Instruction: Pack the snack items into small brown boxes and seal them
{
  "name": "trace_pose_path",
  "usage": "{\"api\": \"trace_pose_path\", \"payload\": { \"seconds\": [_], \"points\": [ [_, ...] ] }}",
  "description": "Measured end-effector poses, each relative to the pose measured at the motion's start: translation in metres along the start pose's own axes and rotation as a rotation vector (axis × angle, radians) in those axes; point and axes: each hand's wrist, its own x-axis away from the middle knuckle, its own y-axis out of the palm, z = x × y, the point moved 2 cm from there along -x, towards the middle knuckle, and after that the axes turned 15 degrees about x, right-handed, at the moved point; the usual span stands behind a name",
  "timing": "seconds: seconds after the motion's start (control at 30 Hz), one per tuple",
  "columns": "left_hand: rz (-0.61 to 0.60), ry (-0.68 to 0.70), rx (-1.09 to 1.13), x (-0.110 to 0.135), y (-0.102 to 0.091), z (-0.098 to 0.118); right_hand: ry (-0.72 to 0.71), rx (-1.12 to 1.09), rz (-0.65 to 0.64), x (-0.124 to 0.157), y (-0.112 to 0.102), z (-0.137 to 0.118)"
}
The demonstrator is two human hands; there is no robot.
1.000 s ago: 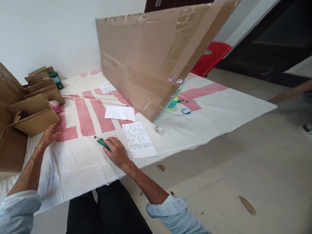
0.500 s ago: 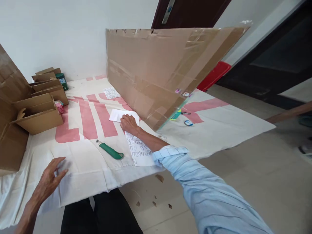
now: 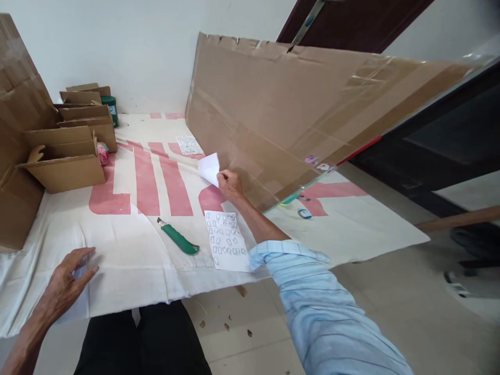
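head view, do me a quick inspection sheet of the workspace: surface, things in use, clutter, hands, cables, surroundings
Surface: white cloth, creased, printed in pink
Things in use: white sheet in the right hand; marked sheet and green cutter lying on the cloth
Clutter: cardboard boxes at left, green tub beside the far ones; patterned sheet farther back; small blue item at right
Hands: right grips the white sheet; left hand open, holding nothing, by the near edge
Cables: nothing seen
Surroundings: large cardboard panel standing at the right; white wall behind; brown scraps on the floor
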Motion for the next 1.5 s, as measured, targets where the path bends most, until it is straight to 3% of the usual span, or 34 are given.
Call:
{"api": "trace_pose_path", "payload": {
  "seconds": [0.13, 0.23, 0.3, 0.4, 0.5, 0.6, 0.7, 0.83, 1.0, 1.23, 1.5],
  "points": [
    [-0.013, 0.02, -0.01, 0.005, 0.002, 0.006, -0.101, -0.032, -0.074, 0.008, 0.01, -0.029],
    [-0.009, 0.038, -0.04, 0.012, 0.002, 0.015, -0.141, -0.047, -0.08, 0.016, -0.002, -0.043],
    [-0.009, 0.046, -0.052, 0.018, 0.003, 0.02, -0.192, -0.057, -0.036, 0.036, -0.017, -0.05],
    [0.002, 0.075, -0.052, 0.027, 0.008, 0.023, -0.347, -0.027, 0.082, 0.1, -0.031, -0.062],
    [0.02, 0.131, -0.063, 0.034, 0.015, 0.022, -0.421, 0.096, 0.162, 0.188, -0.026, -0.068],
    [0.038, 0.161, -0.058, 0.04, 0.02, 0.019, -0.267, 0.221, 0.274, 0.257, -0.011, -0.053],
    [0.037, 0.166, -0.047, 0.044, 0.022, 0.015, -0.078, 0.258, 0.341, 0.292, 0.004, -0.025],
    [0.058, 0.185, -0.054, 0.046, 0.024, 0.015, -0.008, 0.226, 0.331, 0.301, 0.021, -0.004],
    [0.083, 0.153, -0.041, 0.048, 0.025, 0.02, 0.006, 0.177, 0.348, 0.297, 0.03, -0.001],
    [0.089, 0.123, -0.037, 0.051, 0.02, 0.02, 0.012, 0.024, 0.412, 0.289, 0.021, 0.0],
    [0.097, 0.125, -0.035, 0.052, 0.02, 0.017, 0.215, -0.283, 0.494, 0.295, 0.012, 0.011]
  ]
}}
